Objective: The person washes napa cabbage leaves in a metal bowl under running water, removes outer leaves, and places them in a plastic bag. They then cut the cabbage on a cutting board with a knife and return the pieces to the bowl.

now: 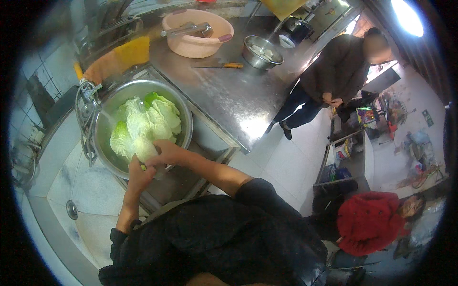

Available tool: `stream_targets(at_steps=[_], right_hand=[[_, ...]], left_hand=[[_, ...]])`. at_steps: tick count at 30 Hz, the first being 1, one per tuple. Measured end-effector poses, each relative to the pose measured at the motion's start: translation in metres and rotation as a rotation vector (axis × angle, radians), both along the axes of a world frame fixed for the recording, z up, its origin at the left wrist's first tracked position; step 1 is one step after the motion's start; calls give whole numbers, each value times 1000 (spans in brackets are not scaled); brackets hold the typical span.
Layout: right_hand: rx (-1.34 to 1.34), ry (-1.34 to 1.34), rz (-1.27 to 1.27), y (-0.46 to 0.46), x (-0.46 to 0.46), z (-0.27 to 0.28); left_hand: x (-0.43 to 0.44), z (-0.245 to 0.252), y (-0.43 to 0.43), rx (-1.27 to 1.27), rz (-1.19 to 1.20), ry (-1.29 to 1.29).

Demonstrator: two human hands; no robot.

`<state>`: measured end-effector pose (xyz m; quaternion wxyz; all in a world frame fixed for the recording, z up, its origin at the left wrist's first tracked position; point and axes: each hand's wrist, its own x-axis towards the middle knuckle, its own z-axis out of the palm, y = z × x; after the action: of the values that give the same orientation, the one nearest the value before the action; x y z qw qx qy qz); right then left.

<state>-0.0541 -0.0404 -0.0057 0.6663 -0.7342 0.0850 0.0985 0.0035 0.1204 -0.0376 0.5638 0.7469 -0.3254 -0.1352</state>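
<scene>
Pale green cabbage leaves (137, 119) fill much of a wide stainless steel basin (188, 123). At the near side of the basin, my left hand (140, 174) and my right hand (167, 153) meet on one cabbage leaf (144, 147). Both sets of fingers grip its lower end, and part of the leaf is hidden under them. A tap (89, 107) at the basin's left rim sends a stream of water over the leaves.
On the steel worktop (222, 93) are a peach plastic tub (195, 46), a knife (223, 65) and a metal bowl (263, 59) with pale slices. A tiled sink (96, 195) lies left. One person (332, 68) stands beyond the worktop; another wears red (370, 221).
</scene>
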Motion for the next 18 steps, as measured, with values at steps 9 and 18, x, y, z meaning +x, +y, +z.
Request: stream_targets(at_steps=[9,18], right_hand=[[-144,-272,-173,6,4,-7],[-355,-245,-122,0,2,-2]], left_hand=[[-5,17,-1,86,24,-166],[-1,9,5,136,12,-314]])
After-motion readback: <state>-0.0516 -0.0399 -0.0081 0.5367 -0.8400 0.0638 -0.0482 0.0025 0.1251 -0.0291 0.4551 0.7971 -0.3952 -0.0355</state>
